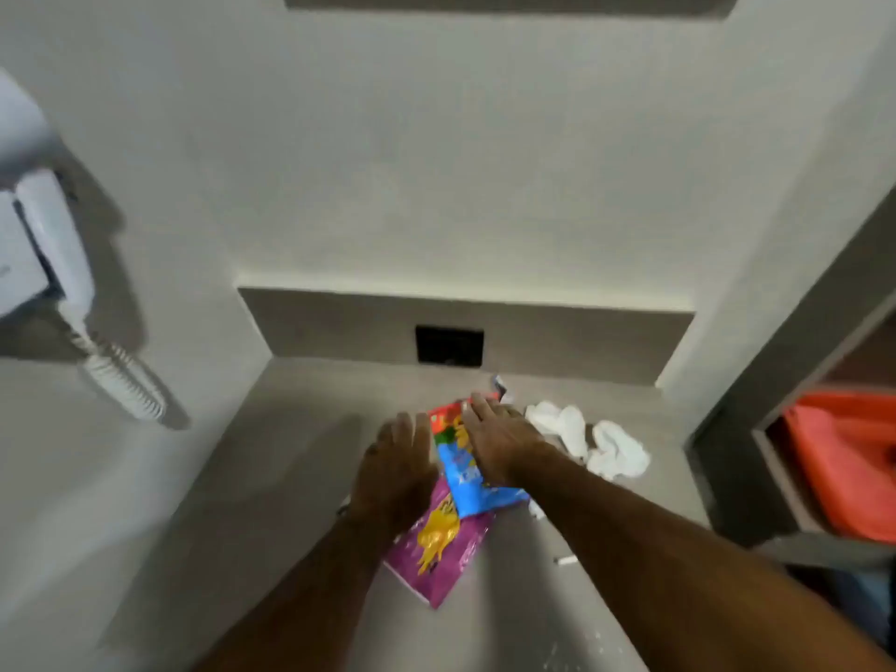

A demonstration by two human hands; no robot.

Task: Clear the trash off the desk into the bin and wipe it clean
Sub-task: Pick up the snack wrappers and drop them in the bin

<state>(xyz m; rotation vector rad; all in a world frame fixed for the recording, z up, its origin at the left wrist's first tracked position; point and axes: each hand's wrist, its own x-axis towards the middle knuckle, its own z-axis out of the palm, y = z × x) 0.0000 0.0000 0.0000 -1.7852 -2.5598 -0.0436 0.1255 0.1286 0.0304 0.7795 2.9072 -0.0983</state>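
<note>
**Op A:** What did you have at that moment?

**Op B:** I had 2 bare hands low in the middle of the frame, over the grey matte desk top [300, 477]. My left hand [395, 470] lay flat with fingers spread, on the left edge of the wrappers. My right hand [502, 441] was also flat and spread, palm down on the upper end of them. Neither pinched anything that I could see.

**Op A:** And the trash?

**Op B:** It was 2 overlapping snack packets: a purple foil packet with yellow print [443, 540] lower down, and a blue-and-red glossy packet [465, 470] across its top. Together their long axis ran from lower left to upper right, pointing from my forearms toward the dark socket plate [449, 345] in the back panel.

**Op A:** Which hand was better placed?

**Op B:** I judged the right, since it covered the far end; the left flanked the near side, so closing the 2 together would gather both packets. Crumpled white tissues [589, 441] sat just right of my right hand, and a small white scrap [566, 560] lay lower right. I saw no bin for certain; an orange bag [846, 458] showed at the right edge.
</note>
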